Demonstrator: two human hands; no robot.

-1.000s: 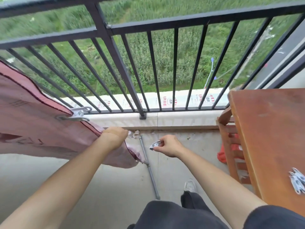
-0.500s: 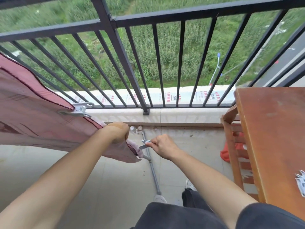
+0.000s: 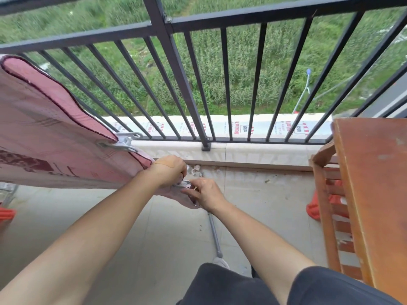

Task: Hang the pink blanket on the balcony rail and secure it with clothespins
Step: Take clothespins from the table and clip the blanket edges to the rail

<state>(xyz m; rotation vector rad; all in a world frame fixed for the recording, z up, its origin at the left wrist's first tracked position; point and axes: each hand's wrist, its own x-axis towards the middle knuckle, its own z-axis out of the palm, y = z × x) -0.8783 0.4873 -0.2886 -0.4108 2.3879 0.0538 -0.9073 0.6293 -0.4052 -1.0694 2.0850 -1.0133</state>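
**Head view.** The pink blanket (image 3: 50,133) is hanging at the left of the scene, on the near side of the balcony rail (image 3: 264,15). Its dark-piped edge is running down and rightwards to the two hands.

The left hand (image 3: 168,170) is gripping that edge close to the lower corner, fingers curled round the cloth. It appears to be drawing the hem taut so that it offers a firm margin for clipping.

The right hand (image 3: 206,193), touching the left, is pinching a metal clothespin (image 3: 184,183) between thumb and fingers at the corner. Whether the pin is biting the cloth cannot be told, since the hands are covering it.

A second clothespin (image 3: 126,142) is clamping the same edge farther up, near the foot of the bars. This suggests the pins are being spaced along the hem.

**Edges and room.**
- The low kerb (image 3: 253,151) under the bars is lying just beyond the hands, limiting movement to the far side.
- A metal rod (image 3: 214,234) is lying on the floor (image 3: 264,205) below the right wrist.
- The wooden table (image 3: 374,194) and the slatted frame (image 3: 326,205) are standing well apart at the right, leaving bare tiles between them and the hands for the right arm to swing.
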